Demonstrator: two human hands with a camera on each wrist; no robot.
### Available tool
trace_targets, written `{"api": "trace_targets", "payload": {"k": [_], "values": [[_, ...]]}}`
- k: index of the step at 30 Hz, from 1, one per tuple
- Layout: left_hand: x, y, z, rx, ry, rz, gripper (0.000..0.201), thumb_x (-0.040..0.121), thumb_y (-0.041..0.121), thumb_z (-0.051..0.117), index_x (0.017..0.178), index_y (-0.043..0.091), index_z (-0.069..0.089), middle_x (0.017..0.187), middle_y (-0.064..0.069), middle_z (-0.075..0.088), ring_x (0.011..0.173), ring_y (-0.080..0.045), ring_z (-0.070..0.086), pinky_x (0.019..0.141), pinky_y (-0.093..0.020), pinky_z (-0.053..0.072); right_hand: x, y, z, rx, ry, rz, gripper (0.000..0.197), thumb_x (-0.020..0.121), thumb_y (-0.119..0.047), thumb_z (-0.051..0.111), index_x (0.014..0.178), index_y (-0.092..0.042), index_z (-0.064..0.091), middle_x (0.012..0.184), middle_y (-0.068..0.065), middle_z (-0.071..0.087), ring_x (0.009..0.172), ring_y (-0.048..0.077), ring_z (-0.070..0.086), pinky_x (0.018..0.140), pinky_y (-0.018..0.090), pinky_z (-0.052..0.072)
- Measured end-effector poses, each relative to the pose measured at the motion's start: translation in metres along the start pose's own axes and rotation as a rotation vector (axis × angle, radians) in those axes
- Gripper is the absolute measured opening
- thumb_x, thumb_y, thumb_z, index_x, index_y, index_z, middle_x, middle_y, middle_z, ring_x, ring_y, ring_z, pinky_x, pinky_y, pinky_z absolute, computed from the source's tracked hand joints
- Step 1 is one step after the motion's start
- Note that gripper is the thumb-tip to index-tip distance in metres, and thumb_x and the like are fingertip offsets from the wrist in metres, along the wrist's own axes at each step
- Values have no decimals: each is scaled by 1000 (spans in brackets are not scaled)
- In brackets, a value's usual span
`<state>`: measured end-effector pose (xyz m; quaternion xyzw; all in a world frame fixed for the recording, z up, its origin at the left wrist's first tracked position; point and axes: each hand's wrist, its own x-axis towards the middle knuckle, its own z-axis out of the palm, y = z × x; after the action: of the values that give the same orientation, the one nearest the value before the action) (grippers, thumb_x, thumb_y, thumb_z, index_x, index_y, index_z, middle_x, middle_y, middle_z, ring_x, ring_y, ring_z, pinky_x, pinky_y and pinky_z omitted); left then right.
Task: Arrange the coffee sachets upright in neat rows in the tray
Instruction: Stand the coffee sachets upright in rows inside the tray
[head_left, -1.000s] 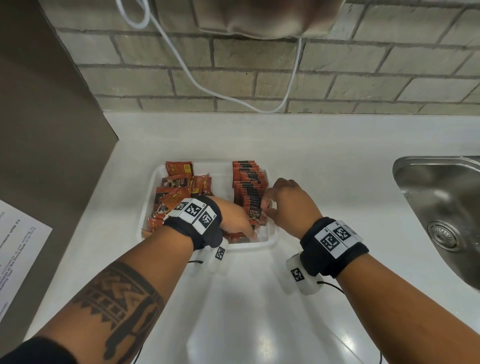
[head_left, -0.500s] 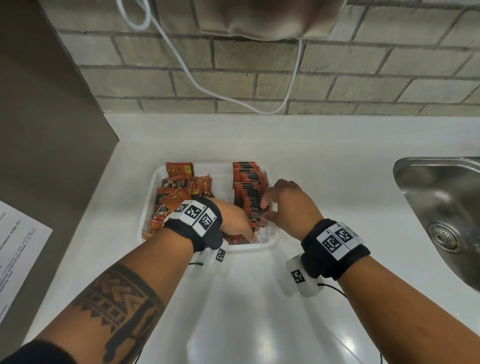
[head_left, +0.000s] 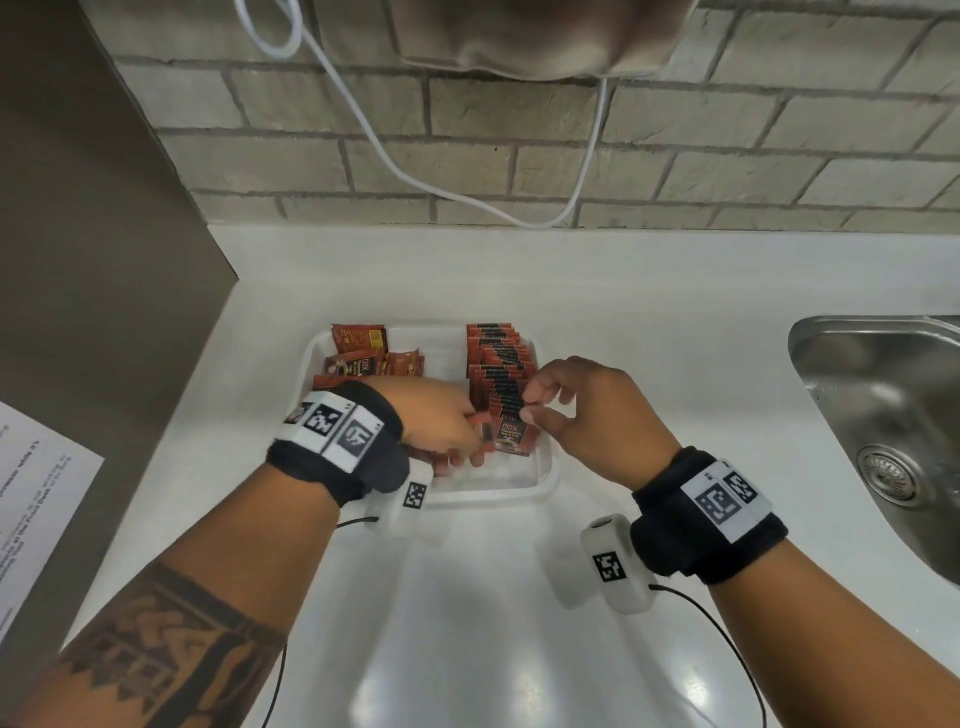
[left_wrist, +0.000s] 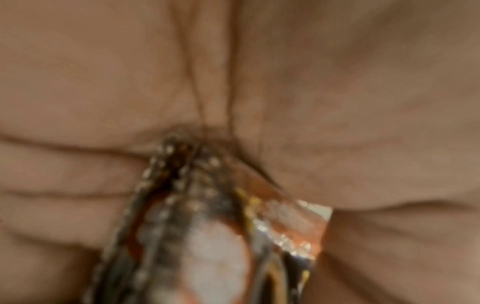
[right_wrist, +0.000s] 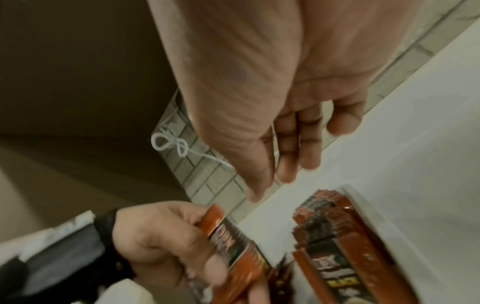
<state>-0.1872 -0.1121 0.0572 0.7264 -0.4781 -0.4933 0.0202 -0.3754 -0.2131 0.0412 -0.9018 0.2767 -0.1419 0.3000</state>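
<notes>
A white tray (head_left: 546, 480) sits on the counter. Along its right side runs a row of upright orange-and-black coffee sachets (head_left: 497, 364); the front sachet (head_left: 511, 436) leans with its face showing. Loose sachets (head_left: 363, 358) lie heaped on the left side. My left hand (head_left: 457, 434) grips a small bunch of sachets (right_wrist: 233, 244) just left of the row's near end; their crimped edges (left_wrist: 194, 205) fill the left wrist view. My right hand (head_left: 525, 408) hovers over the near end of the row, fingers (right_wrist: 285, 164) relaxed and holding nothing.
A steel sink (head_left: 883, 415) is set into the counter at the right. A white cable (head_left: 467, 197) hangs down the brick wall behind. A dark panel (head_left: 104, 260) borders the counter on the left, with a printed paper (head_left: 36, 493) on it.
My right hand has let go of the row's front sachet and lifted slightly. My left hand has moved right and up with its bunch of sachets, closer to the row.
</notes>
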Motion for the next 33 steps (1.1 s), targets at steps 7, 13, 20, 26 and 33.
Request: {"api": "trace_targets", "payload": {"k": [7,13,20,26,33], "values": [[-15,-11,-4,-354,157,400,41,85,43,75,107,8,74,98,-9,77,92,-26,75,90,-39,59,0,-27,-4,365,9,66,13,86,-17,78,97,-19,70,88,-6,71,79,2,63,67,10,47],[-15,-26,-7,-111,320,315,47,80,69,66,94,25,73,83,4,76,77,-14,72,78,-34,59,1,-19,-11,281,147,73,6,85,-21,80,88,-22,75,83,-9,74,78,3,66,72,10,48],[-17,-36,-8,270,179,6,47,87,67,58,96,22,73,82,-1,73,80,-19,69,81,-39,58,1,-7,10,-137,6,36,9,87,-18,74,85,-24,80,93,-5,68,85,13,60,74,29,50],[10,-2,21,286,-49,53,36,93,39,58,122,21,67,106,-5,73,94,-24,68,86,-37,55,13,-12,26,-301,-34,27,8,86,-22,70,83,-21,78,99,5,63,92,23,57,76,40,53],[33,9,30,206,-105,-46,33,91,30,61,105,0,70,81,-10,67,66,-22,56,59,-27,45,19,-10,32,-337,-95,77,9,83,-27,72,88,-24,79,104,3,63,97,22,56,80,37,52]]}}
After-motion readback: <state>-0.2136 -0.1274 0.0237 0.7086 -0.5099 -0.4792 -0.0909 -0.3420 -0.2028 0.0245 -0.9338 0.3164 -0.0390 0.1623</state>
